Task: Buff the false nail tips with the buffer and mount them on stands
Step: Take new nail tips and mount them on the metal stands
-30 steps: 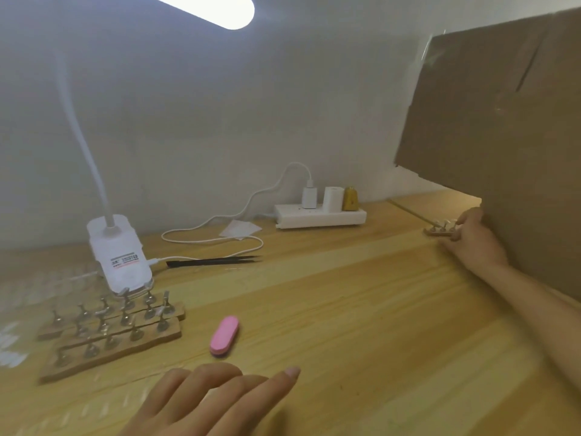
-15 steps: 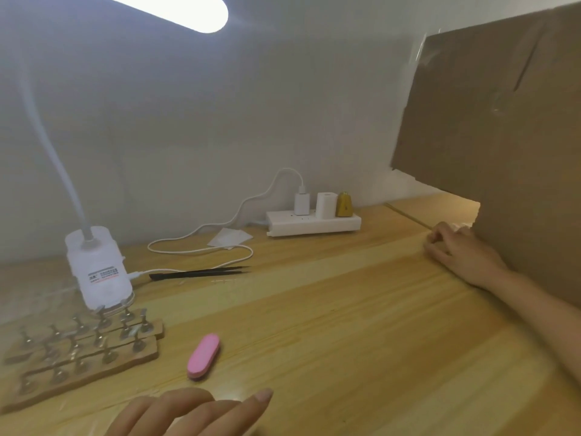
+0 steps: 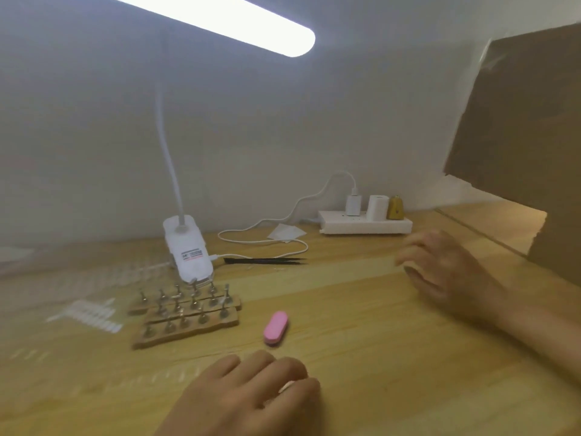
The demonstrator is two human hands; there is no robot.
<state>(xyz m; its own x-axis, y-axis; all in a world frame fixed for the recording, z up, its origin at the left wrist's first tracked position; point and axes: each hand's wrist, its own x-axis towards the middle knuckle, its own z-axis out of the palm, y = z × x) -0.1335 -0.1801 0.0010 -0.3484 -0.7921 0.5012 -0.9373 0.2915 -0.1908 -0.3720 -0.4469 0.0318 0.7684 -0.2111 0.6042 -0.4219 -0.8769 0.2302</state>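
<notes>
Head view, one entry per item.

- Light wooden tabletop (image 3: 361,309): bears everything below.
- Pink oval buffer block (image 3: 275,328): lies flat near the middle, just beyond the left hand, touched by neither hand.
- Brown wooden strips set with small upright metal stands (image 3: 185,313): three rows, left of the buffer.
- Rows of clear false nail tips (image 3: 91,317): far left, blurred, flat on the wood.
- White clip lamp base (image 3: 188,253): behind the stands, its neck rising to a lit bar (image 3: 226,23).
- Black tweezers (image 3: 265,261): right of the lamp base.
- White power strip (image 3: 364,226): against the wall, plugs inserted.
- Brown cardboard sheet (image 3: 518,136): upright at right.
- Left hand (image 3: 248,398): palm down at the near edge, fingers relaxed, holding nothing.
- Right hand (image 3: 446,272): at right, fingers curled downward; whether it grips anything cannot be told.
</notes>
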